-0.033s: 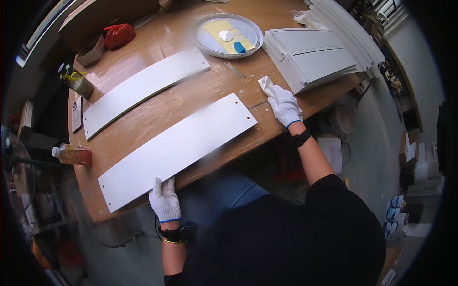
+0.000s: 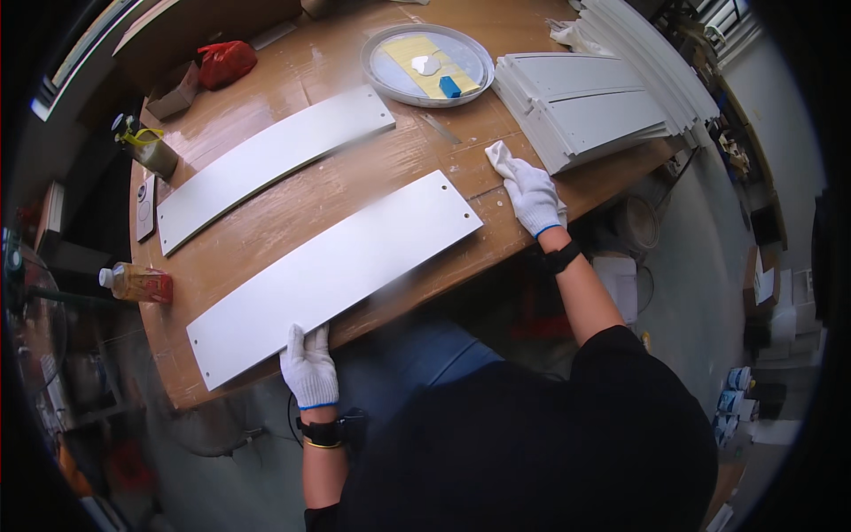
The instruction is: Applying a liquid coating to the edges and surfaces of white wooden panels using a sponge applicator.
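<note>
Wooden counter (image 2: 372, 182) carries two white panels. Left hand (image 2: 309, 365), fingers flat and released, pins the near panel (image 2: 332, 275) at its lower end; right hand (image 2: 534, 197) grasps a cloth (image 2: 501, 160) beside the panel's far end.

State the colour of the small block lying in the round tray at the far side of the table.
Blue. The small block lies on a yellow sheet in the round tray, clearest in the head view.
</note>
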### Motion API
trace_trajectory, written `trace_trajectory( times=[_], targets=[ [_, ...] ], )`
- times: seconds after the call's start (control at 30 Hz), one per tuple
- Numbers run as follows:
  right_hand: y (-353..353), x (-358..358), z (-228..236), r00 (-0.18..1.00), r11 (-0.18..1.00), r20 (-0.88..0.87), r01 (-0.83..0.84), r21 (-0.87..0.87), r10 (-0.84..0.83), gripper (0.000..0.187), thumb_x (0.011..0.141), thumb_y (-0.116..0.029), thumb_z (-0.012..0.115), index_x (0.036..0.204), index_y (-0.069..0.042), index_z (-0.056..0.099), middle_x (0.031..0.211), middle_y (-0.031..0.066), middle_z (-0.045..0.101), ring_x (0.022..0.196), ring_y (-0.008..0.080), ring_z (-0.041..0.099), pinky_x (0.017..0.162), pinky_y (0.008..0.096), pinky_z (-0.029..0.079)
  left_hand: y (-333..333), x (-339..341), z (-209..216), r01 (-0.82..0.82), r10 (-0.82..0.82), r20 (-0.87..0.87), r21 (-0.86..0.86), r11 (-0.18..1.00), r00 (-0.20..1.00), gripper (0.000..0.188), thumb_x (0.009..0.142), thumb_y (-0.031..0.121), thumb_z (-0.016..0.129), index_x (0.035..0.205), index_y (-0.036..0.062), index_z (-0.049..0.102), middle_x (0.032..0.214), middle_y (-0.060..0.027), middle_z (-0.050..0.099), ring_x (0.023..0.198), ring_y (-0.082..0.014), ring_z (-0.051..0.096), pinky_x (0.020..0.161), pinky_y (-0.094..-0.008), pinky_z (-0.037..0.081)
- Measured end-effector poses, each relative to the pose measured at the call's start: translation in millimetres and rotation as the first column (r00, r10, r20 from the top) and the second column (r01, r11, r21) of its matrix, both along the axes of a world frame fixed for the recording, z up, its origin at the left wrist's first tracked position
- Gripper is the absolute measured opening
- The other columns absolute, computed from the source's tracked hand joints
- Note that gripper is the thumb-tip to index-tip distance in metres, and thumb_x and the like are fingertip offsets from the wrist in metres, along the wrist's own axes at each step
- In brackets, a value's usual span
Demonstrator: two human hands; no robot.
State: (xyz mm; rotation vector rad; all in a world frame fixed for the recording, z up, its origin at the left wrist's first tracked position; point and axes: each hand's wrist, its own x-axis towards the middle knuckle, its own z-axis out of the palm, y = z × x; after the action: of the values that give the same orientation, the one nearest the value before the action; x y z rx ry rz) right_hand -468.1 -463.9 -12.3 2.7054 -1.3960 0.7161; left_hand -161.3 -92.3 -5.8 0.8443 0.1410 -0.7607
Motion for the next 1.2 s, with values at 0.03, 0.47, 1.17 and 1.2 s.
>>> trace_trajectory(
  times=[0.03, 0.47, 1.17, 1.2],
  targets=[
    [0.2, 0.3, 0.8, 0.999, 1.0, 0.03, 0.011, 0.007, -0.012, 0.038, 0.086, -0.021, 0.063, 0.121, -0.006, 0.062, 0.118, 0.0132, 0.065, 0.102, 0.0362, 0.059, 0.092, 0.0444, 0.047, -2.1, 0.1, -2.4, 0.004, -0.004, -0.005, 0.001, 1.0, 1.0, 0.039, 0.098, 0.004, 0.054, 0.135, -0.0015, 0.044, 0.131, -0.0164, 0.053, 0.12, -0.0305, 0.057, 0.101, -0.0482, 0.052],
    [-21.3, 40.6, 40.3, 0.973, 0.981, -0.131, 0.192, -0.002, -0.191, 0.036, 0.084, -0.02, 0.061, 0.119, -0.01, 0.066, 0.111, 0.0138, 0.066, 0.106, 0.0336, 0.06, 0.094, 0.0439, 0.048, 6.8, 7.5, 11.6, 0.308, -0.305, -0.265, -0.031, 0.951, 0.915, 0.033, 0.103, 0.024, 0.051, 0.124, -0.0006, 0.048, 0.125, -0.0233, 0.058, 0.117, -0.0377, 0.059, 0.095, -0.0464, 0.056],
    [-73.9, 123.0, 16.6, 0.994, 0.858, 0.084, 0.019, 0.514, -0.072, 0.034, 0.075, -0.022, 0.071, 0.104, -0.004, 0.071, 0.093, 0.016, 0.072, 0.086, 0.0281, 0.07, 0.082, 0.0363, 0.054, 92.5, 65.1, 16.8, -0.453, -0.294, 0.884, 0.444, 0.773, 0.364, 0.046, 0.09, 0.006, 0.069, 0.132, -0.0029, 0.053, 0.135, -0.0175, 0.055, 0.124, -0.0283, 0.054, 0.106, -0.0388, 0.043],
    [-71.7, 110.9, 7.3, 0.957, 0.856, 0.249, -0.001, 0.517, -0.15, 0.039, 0.075, -0.021, 0.069, 0.111, -0.005, 0.07, 0.097, 0.0171, 0.072, 0.087, 0.0301, 0.07, 0.084, 0.0378, 0.054, 95.1, 72.4, 15.2, -0.443, -0.293, 0.884, 0.441, 0.78, 0.363, 0.046, 0.09, 0.006, 0.069, 0.132, -0.0029, 0.053, 0.135, -0.0175, 0.055, 0.124, -0.0283, 0.054, 0.106, -0.0388, 0.043]
  ],
)
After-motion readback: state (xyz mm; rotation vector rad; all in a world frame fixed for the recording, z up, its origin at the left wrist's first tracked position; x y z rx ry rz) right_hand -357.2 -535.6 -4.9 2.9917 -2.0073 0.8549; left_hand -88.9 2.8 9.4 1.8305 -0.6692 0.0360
